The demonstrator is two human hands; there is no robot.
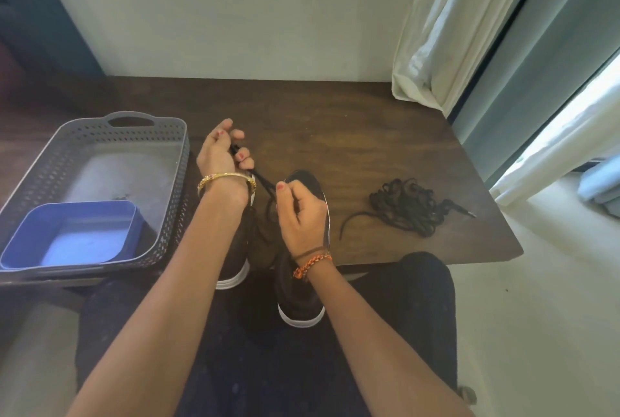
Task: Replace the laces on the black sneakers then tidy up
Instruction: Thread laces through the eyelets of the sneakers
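Left hand: raised, fingers curled tight on a black lace.
Right hand: closed, pinching the same lace just below and right of the left hand.
Lace: taut between both hands, running down to the sneakers.
Sneakers: two, black with white soles, under both wrists; forearms cover much of them.
Loose lace pile: on the table, well right of the right hand.
Grey basket: left of the left hand, holding a blue tub.
Curtain: far right, beyond the hands.
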